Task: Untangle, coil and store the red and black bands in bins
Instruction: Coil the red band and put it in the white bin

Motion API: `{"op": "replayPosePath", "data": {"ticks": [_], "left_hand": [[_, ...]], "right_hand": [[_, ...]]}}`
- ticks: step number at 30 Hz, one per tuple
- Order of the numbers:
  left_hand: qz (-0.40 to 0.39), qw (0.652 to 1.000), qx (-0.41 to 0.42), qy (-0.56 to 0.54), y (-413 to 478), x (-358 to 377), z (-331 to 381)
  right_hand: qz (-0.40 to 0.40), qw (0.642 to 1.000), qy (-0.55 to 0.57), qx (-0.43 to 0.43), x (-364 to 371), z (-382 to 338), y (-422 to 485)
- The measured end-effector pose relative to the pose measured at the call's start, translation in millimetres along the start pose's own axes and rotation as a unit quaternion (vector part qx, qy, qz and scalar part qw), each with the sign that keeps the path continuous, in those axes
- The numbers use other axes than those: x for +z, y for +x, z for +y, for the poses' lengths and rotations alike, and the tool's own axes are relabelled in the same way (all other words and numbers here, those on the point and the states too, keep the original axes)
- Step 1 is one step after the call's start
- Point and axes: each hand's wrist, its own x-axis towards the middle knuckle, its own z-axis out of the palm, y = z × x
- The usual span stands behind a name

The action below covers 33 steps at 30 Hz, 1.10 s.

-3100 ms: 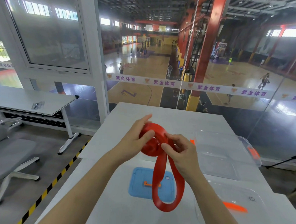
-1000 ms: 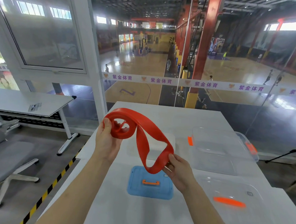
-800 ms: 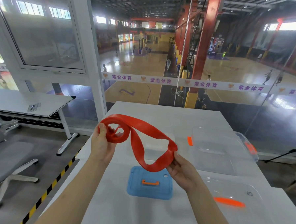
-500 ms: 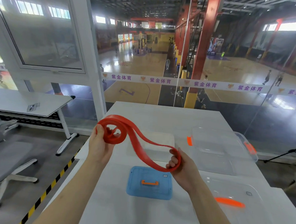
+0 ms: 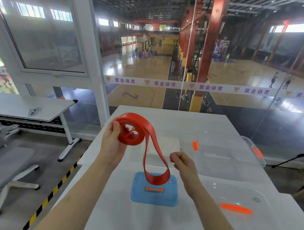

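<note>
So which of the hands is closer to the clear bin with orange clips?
Right. The right hand hovers just left of the clear bin; the left hand is farther left, gripping the coiled end of the red band.

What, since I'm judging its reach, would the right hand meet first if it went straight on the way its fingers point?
Most likely the red band: its hanging strand runs just left of the loosely curled right hand. Depth is unclear, so the hand could slip past in front of it.
</note>
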Motion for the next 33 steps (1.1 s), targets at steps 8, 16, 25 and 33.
{"op": "replayPosePath", "data": {"ticks": [8, 16, 25, 33], "left_hand": [[-0.048, 0.995, -0.035, 0.079, -15.0, 17.2, -9.4], [-0.07, 0.992, -0.071, 0.078, -18.3, 16.7, -6.3], [-0.039, 0.995, -0.081, 0.052, -17.3, 21.3, -12.3], [0.001, 0.986, -0.133, -0.1, -23.3, 34.0, -23.3]], "right_hand": [[-0.084, 0.981, -0.046, -0.169, 25.5, -58.4, -1.9], [-0.033, 0.985, -0.02, -0.167, 29.2, -64.8, -11.9], [-0.033, 0.991, 0.009, -0.127, 26.3, -62.9, -11.7], [-0.013, 0.99, 0.102, -0.092, 33.2, -59.5, -19.7]]}}
